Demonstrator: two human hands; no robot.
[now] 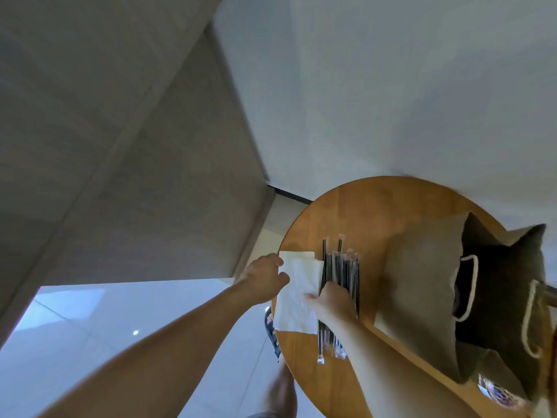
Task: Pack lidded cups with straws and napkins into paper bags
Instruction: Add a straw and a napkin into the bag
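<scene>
Early stage, apparently: pinching napkin (297,300) with left hand (265,277), gripping wrapped straws (346,268) with right hand (331,300); paper bag (422,282) open right of hands, contents indiscernible.

Pale light is glaring off the tiled floor (90,312) at lower left. Wide lens is bending the walls (361,86). Everything is blurring slightly; inside of the bag (422,282) is sitting in deep shadow.
</scene>
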